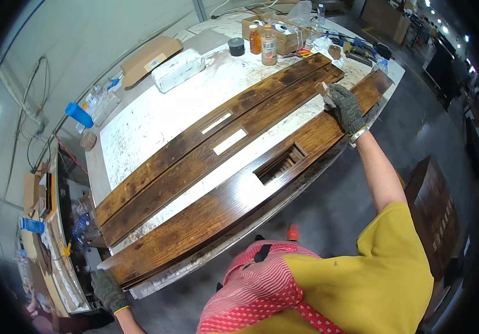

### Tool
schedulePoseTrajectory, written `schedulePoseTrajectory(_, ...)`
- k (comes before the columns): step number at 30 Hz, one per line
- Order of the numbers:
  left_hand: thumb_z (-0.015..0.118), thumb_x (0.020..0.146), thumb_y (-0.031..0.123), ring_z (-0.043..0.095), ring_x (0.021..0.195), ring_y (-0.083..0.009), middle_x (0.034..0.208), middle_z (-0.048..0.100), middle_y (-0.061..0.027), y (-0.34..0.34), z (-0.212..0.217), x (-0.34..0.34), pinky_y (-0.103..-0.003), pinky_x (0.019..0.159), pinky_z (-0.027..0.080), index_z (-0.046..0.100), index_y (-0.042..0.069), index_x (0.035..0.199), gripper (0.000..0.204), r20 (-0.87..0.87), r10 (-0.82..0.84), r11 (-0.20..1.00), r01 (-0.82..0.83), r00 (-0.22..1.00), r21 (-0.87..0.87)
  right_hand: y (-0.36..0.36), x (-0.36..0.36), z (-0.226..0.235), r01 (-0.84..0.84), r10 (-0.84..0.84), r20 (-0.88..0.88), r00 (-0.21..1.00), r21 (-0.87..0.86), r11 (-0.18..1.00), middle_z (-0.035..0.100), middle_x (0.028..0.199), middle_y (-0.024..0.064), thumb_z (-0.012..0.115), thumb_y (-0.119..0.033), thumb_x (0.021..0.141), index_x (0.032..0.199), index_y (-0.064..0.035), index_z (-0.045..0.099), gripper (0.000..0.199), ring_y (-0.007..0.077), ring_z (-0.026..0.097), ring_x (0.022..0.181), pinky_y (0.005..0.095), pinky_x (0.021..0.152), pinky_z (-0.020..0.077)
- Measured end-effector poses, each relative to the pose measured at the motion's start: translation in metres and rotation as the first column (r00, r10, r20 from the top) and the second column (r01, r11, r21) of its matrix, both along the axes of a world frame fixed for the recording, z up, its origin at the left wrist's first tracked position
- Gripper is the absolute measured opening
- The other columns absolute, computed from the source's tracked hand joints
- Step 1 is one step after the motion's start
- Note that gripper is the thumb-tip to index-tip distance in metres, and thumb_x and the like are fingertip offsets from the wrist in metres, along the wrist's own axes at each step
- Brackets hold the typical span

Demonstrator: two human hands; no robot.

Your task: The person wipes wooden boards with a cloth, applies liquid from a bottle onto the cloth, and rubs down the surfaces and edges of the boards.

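Note:
A long dark-brown wooden board [211, 214] lies along the near side of the worktable, with a rectangular cutout near its middle. My left hand [109, 290], in a grey knit glove, is closed at the board's left end; its fingertips are partly hidden there. Over the board's right part is my right hand [346, 107], gloved too, its fingers closed round a small pale piece [324, 93] whose kind I cannot make out. Beyond lie two more brown boards, a middle board [181, 176] and a far board [156, 172], each with a narrow slot and darker blotches.
Behind the boards, the white worktable [139, 131] holds a white wrapped block [178, 70], a dark round tin [236, 47], bottles [269, 45] and a cardboard box [292, 42]. Blue-handled tools [362, 47] lie far right. A dark wooden panel [434, 206] stands at right.

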State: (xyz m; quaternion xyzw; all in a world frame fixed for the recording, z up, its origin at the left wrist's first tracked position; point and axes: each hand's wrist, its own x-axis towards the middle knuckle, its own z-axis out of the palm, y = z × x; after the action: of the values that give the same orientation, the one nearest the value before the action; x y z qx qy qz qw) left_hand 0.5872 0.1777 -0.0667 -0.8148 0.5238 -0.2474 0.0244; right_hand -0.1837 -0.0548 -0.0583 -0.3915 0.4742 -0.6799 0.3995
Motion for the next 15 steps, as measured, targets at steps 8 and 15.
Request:
schedulePoseTrajectory(8, 0.057, 0.092, 0.035, 0.061, 0.093, -0.034, 0.097, 0.064, -0.0143, -0.046, 0.011, -0.16, -0.046, 0.076, 0.049, 0.063, 0.01, 0.1, 0.027, -0.155, -0.18, 0.983, 0.181, 0.971, -0.005, 0.006, 0.006, 0.016, -0.089, 0.091, -0.01, 0.996, 0.108, 0.99, 0.061, 0.085, 0.0004, 0.071, -0.02, 0.087, 0.106, -0.0053, 0.063, 0.025, 0.0086, 0.057, 0.07, 0.0227, 0.06, 0.0497)
schedulePoseTrajectory(15, 0.065, 0.085, 0.025, 0.057, 0.097, -0.0359, 0.102, 0.061, -0.0144, -0.078, 0.046, -0.401, -0.048, 0.082, 0.044, 0.062, 0.011, 0.096, 0.018, -0.269, -0.665, 0.724, 0.689, 0.697, -0.003, 0.004, 0.018, 0.018, -0.276, 0.271, 0.055, 0.961, 0.146, 0.95, 0.061, 0.088, -0.0002, 0.07, -0.022, 0.088, 0.104, -0.0052, 0.065, 0.024, 0.0058, 0.057, 0.069, 0.0202, 0.058, 0.0507)
